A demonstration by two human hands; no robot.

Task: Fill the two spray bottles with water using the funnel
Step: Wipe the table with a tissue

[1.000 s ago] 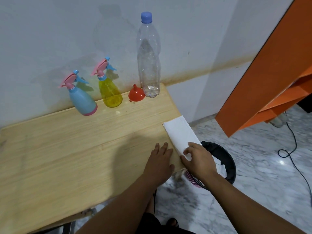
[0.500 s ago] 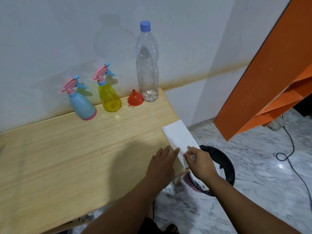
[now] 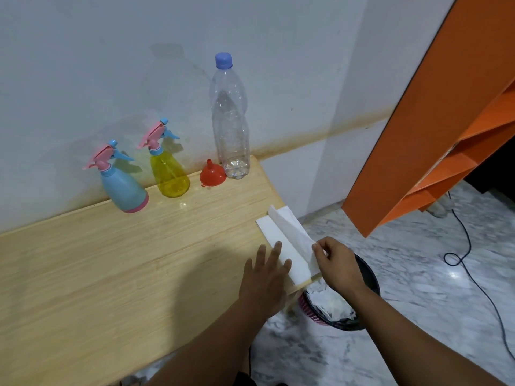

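A blue spray bottle [image 3: 124,188] and a yellow spray bottle [image 3: 168,174], both with pink triggers, stand at the back of the wooden table [image 3: 111,260]. To their right a red funnel [image 3: 212,174] lies mouth down beside a tall clear bottle [image 3: 230,121] with a blue cap and a little water at its bottom. A folded white tissue [image 3: 284,240] lies at the table's right edge. My left hand [image 3: 266,277] presses flat on its near part. My right hand [image 3: 335,260] pinches and lifts its top layer.
A black waste bin [image 3: 365,285] with crumpled paper stands on the marble floor under the table's right corner. An orange shelf unit [image 3: 434,121] leans in at the right. A black cable [image 3: 473,274] runs across the floor.
My right hand has pinched the tissue's top layer and peeled it up. My left hand slid forward onto the tissue. The camera view has dropped slightly.
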